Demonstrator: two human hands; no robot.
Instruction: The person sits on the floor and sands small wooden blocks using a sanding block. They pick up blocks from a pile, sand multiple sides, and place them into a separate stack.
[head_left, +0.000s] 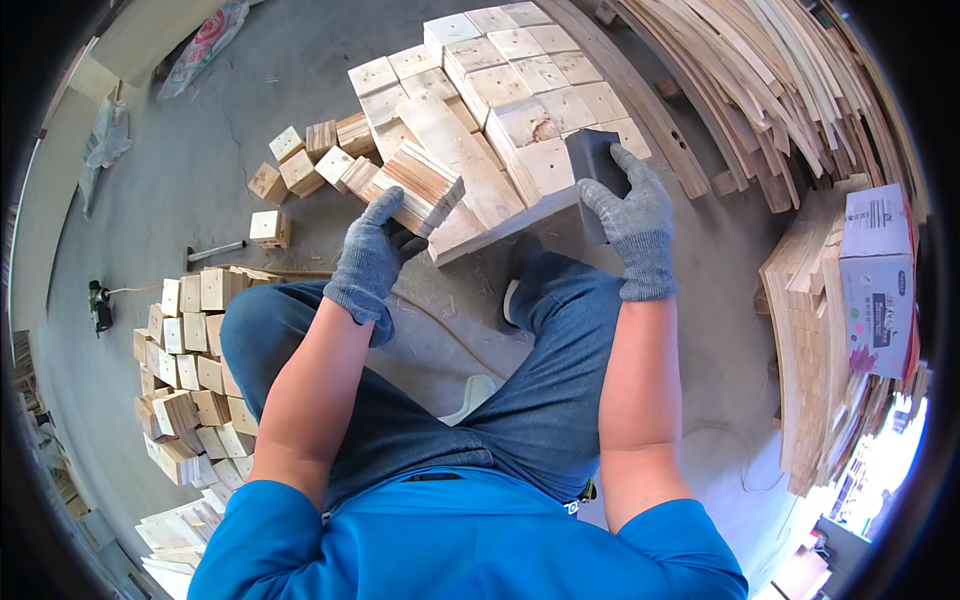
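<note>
Both my hands wear grey knit gloves. My left hand (368, 255) grips a laminated wooden block (425, 187) by its near side, its layered edge grain showing. This block is tilted above a long pale board (460, 150). My right hand (630, 220) is closed round a dark, flat-sided block-like object (592, 155), whose exact kind I cannot make out. It is beside the near right corner of a stack of pale wooden blocks (530, 85). Part of the dark object is hidden by my fingers.
Loose wooden blocks (302, 172) lie left of the stack, near a hammer (215, 252). More blocks (195, 350) are piled by my left knee. A hose (440, 325) crosses the floor between my legs. Long strips (760, 90) and a carton (876, 280) stand at the right.
</note>
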